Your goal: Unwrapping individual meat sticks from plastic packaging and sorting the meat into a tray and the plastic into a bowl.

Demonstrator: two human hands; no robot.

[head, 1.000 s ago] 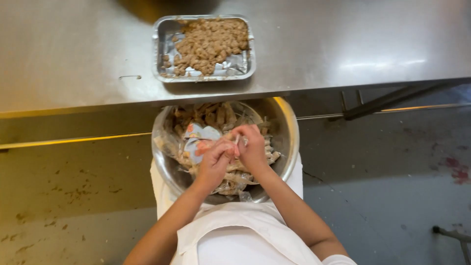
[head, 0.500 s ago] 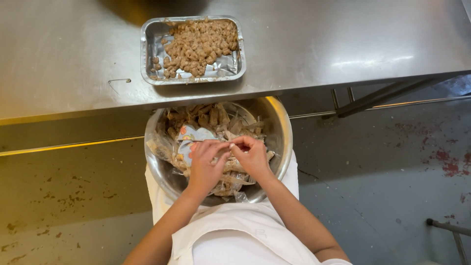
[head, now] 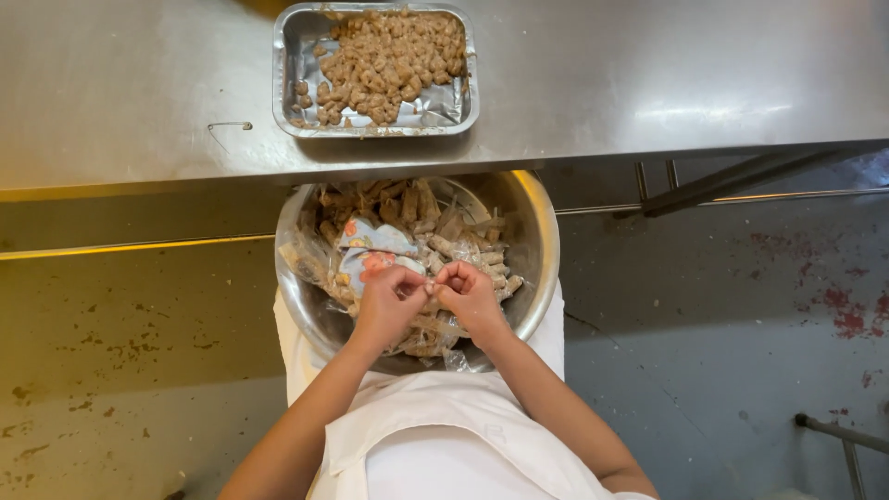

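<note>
A round steel bowl (head: 537, 250) rests on my lap, full of small wrapped brown pieces and clear wrappers. Over the bowl, my left hand (head: 389, 301) and my right hand (head: 470, 294) meet fingertip to fingertip, both pinched on one small wrapped piece (head: 431, 289). A blue and red printed package (head: 370, 248) lies among the pieces just beyond my left hand. On the steel table beyond the bowl, a foil tray (head: 296, 56) holds a heap of bare brown pieces (head: 389, 60).
The steel table (head: 648, 74) runs across the top, its front edge just above the bowl. A safety pin (head: 230, 127) lies on it, left of the tray. Stained floor (head: 741, 352) lies on both sides, with a metal frame leg (head: 838, 435) at lower right.
My two hands have come closer together over the bowl, fingertips now touching on the small piece. The view has shifted slightly, so tray and bowl sit a little lower.
</note>
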